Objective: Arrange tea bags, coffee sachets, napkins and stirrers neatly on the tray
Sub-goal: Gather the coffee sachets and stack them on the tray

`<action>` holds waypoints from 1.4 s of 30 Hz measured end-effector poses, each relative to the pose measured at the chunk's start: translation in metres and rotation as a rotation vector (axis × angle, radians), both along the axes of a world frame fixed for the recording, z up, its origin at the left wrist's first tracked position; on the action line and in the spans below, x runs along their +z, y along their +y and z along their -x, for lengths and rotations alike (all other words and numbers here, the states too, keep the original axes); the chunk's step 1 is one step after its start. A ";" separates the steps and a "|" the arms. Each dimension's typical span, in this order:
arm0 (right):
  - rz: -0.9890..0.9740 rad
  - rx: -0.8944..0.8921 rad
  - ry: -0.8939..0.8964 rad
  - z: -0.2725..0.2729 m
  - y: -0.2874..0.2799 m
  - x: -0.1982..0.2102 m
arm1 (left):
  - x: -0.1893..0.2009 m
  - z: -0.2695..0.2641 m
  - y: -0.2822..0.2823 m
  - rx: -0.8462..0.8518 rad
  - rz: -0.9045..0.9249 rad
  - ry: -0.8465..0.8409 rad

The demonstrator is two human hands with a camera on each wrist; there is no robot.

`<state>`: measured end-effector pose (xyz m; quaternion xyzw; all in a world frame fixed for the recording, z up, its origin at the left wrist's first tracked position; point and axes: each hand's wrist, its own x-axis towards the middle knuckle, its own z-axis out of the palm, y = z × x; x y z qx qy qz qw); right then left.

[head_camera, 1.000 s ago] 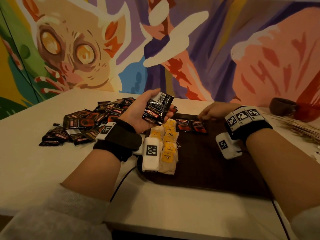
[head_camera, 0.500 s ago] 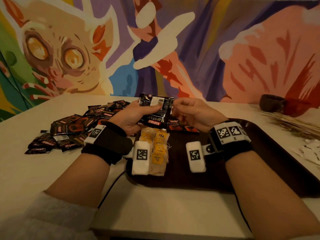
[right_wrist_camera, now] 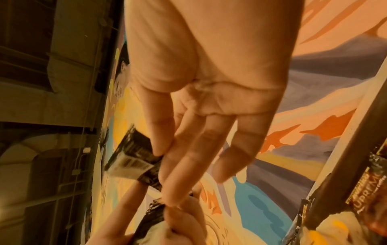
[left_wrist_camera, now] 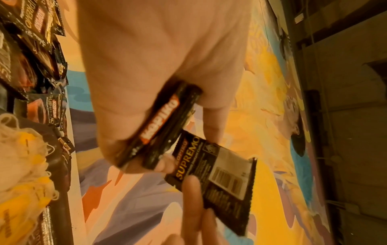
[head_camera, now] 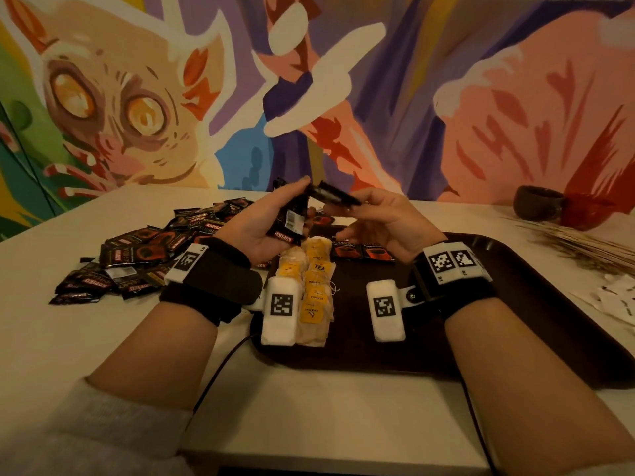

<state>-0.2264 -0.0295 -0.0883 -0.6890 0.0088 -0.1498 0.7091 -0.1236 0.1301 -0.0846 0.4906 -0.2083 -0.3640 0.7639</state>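
Note:
My left hand [head_camera: 275, 216] is raised over the tray's far-left corner and grips a small stack of black coffee sachets [head_camera: 292, 219], seen edge-on in the left wrist view [left_wrist_camera: 161, 122]. My right hand [head_camera: 366, 207] pinches one more sachet [head_camera: 335, 197] between thumb and fingers just above that stack [right_wrist_camera: 134, 157]. On the dark brown tray [head_camera: 515, 321] a column of yellow-tagged tea bags [head_camera: 314, 286] lies at the left. Two coffee sachets [head_camera: 360, 250] lie side by side along the far edge.
A loose pile of coffee sachets [head_camera: 144, 255] covers the table left of the tray. Wooden stirrers [head_camera: 584, 249] and white napkins [head_camera: 615, 297] lie to the right. A dark bowl [head_camera: 536, 202] stands at the back right, before the painted wall.
My right hand left the sachets on the tray, came across to my left hand and now pinches one sachet from the stack. The left hand tilted the stack upright.

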 end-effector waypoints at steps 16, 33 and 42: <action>-0.265 -0.334 0.137 -0.011 -0.019 -0.014 | -0.005 -0.007 -0.005 0.108 -0.115 -0.148; -0.200 -0.419 0.466 -0.018 -0.029 -0.032 | -0.012 -0.013 -0.005 0.095 -0.219 -0.078; -0.117 -0.407 0.439 -0.020 -0.031 -0.041 | -0.012 -0.012 -0.004 0.090 -0.217 -0.075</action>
